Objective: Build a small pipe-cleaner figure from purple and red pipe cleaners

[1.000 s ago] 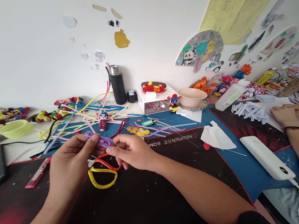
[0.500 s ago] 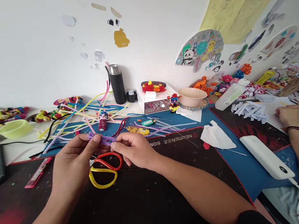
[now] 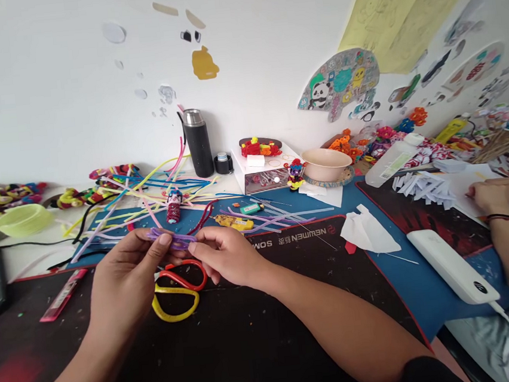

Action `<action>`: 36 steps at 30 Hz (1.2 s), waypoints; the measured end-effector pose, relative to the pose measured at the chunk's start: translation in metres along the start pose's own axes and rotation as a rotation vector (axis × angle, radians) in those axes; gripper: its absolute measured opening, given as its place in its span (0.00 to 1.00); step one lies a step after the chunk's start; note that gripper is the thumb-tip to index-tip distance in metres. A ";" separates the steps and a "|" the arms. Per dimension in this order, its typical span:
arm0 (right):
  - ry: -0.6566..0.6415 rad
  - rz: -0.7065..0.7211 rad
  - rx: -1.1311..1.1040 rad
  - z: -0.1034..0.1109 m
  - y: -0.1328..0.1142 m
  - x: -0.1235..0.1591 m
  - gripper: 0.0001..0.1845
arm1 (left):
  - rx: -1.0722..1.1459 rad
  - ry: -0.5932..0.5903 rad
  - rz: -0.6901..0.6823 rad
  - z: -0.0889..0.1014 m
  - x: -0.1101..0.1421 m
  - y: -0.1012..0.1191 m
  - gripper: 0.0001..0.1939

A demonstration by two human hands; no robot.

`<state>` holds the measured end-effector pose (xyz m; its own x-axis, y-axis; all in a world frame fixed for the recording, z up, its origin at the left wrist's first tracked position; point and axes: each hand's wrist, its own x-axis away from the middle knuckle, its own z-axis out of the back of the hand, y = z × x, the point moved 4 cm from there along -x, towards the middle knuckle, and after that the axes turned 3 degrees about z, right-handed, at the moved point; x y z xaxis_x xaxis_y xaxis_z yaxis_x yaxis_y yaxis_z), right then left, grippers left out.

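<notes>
A bent bundle of purple pipe cleaners [image 3: 179,239] is stretched between my two hands above the dark mat. My left hand [image 3: 129,266] pinches its left end between thumb and fingers. At the other end, the fingertips of my right hand [image 3: 224,255] close on it; the exact grip is partly hidden. Just below lie scissors [image 3: 176,299] with one red and one yellow handle, their blades out of sight under my hands. Behind the bundle stands a small dark red pipe-cleaner figure [image 3: 175,206].
Loose coloured pipe cleaners [image 3: 121,213] spread behind my hands, near a black thermos [image 3: 198,142]. A yellow glue bottle [image 3: 234,222] and a green lighter [image 3: 251,209] lie to the right. Further right are a beige bowl [image 3: 326,166], a white power bank [image 3: 453,265] and another person's hands [image 3: 495,195].
Both hands keep hold of the purple pipe cleaners. The right fingertips have shifted slightly left along them, and the whole view has moved a little.
</notes>
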<state>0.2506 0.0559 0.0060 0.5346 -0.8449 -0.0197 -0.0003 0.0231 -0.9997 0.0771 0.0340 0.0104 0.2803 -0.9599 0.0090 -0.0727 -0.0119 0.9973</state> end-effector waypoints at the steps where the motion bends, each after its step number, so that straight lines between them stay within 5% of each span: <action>1: -0.002 -0.002 -0.004 0.000 0.001 0.000 0.11 | -0.012 0.006 -0.004 0.001 0.000 0.000 0.26; 9: -0.059 0.000 -0.230 0.001 0.006 -0.005 0.17 | -0.117 0.086 -0.167 0.006 0.001 0.013 0.21; 19: -0.205 -0.217 -0.556 -0.004 0.012 -0.006 0.24 | -0.145 0.154 -0.275 0.000 0.008 0.020 0.08; 36: -0.161 -0.285 -0.631 -0.006 0.014 -0.006 0.21 | -0.141 0.109 -0.249 0.000 0.008 0.013 0.15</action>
<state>0.2422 0.0581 -0.0081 0.7050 -0.6812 0.1974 -0.3047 -0.5422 -0.7830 0.0781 0.0258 0.0237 0.3743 -0.8966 -0.2366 0.1424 -0.1966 0.9701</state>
